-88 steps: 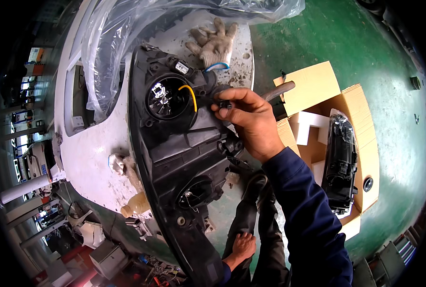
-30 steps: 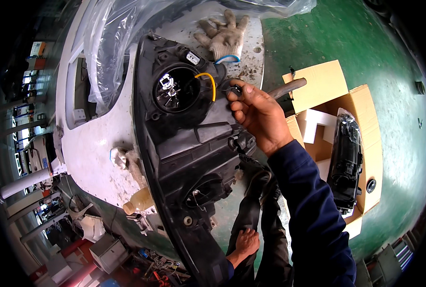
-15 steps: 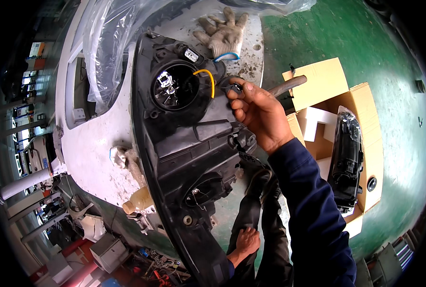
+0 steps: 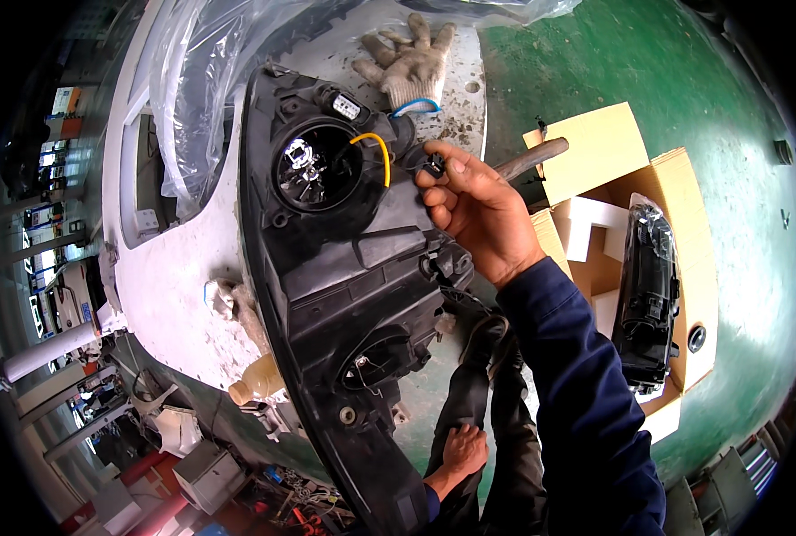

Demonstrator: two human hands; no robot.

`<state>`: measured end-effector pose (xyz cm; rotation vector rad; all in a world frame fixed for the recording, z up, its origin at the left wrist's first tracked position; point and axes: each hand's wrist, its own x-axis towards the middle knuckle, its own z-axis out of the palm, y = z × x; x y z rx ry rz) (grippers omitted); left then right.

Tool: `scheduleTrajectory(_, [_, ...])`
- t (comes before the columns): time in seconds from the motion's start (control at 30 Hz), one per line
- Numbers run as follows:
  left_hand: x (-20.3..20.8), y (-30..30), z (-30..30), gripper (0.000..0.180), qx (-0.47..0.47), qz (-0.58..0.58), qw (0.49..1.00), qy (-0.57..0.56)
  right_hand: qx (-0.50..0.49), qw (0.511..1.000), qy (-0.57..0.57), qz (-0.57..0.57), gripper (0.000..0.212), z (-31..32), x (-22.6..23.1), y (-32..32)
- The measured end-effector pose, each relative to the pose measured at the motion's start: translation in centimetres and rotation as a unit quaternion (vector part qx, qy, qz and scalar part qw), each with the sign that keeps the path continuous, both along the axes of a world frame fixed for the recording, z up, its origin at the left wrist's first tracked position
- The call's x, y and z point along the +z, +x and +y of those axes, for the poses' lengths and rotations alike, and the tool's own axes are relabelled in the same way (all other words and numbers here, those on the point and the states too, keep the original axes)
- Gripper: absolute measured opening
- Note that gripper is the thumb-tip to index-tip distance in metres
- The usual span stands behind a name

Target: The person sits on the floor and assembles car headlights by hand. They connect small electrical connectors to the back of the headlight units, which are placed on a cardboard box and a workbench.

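Note:
A large black headlamp housing (image 4: pixel 353 268) lies rear side up in front of me. In its upper round opening (image 4: pixel 318 165) a bright metal bulb seat shows, and a yellow wire (image 4: pixel 385 159) curves out over the rim. My right hand (image 4: pixel 485 210) is closed just right of that opening, pinching a small black connector (image 4: pixel 435 165) between thumb and fingers. Part of the connector is hidden by the fingertips. Below, my left hand (image 4: pixel 463 448) lies on my dark-trousered leg, fingers laid out and holding nothing; its forearm passes behind the housing.
A grubby work glove (image 4: pixel 413 67) rests on the white panel (image 4: pixel 175 295) above the housing. Clear plastic film (image 4: pixel 197 98) drapes at upper left. On the green floor, an open cardboard box (image 4: pixel 697 259) bears another black lamp (image 4: pixel 646 295). A brown rod (image 4: pixel 534 159) sticks out behind my hand.
The whole view has shifted slightly, moving the housing a little left in it. My right hand still pinches the connector, which shows a bit more. My left hand stays on the leg.

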<state>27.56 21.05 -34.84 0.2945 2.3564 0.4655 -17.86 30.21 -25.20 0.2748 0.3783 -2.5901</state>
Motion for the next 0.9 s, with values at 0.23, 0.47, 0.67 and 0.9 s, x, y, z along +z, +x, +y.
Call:
scheduleTrajectory(0.23, [-0.1,0.0,-0.1,0.015,-0.005,-0.006,1.0,0.0,-0.014,0.999,0.017,0.027,0.037,0.2,0.2,0.3])
scheduleTrajectory(0.47, [0.0,0.0,-0.1,0.015,-0.006,0.003,1.0,-0.002,-0.017,0.999,0.045,0.026,0.035,0.4,0.6,0.7])
scheduleTrajectory(0.67, [0.0,-0.2,-0.2,0.015,-0.011,0.002,1.0,-0.002,-0.023,0.998,0.061,0.025,0.032,0.7,0.9,0.9])
scheduleTrajectory(0.9, [-0.1,-0.6,-0.5,0.015,-0.027,0.0,1.0,-0.005,-0.034,0.994,0.099,0.025,0.029,0.7,1.6,1.2])
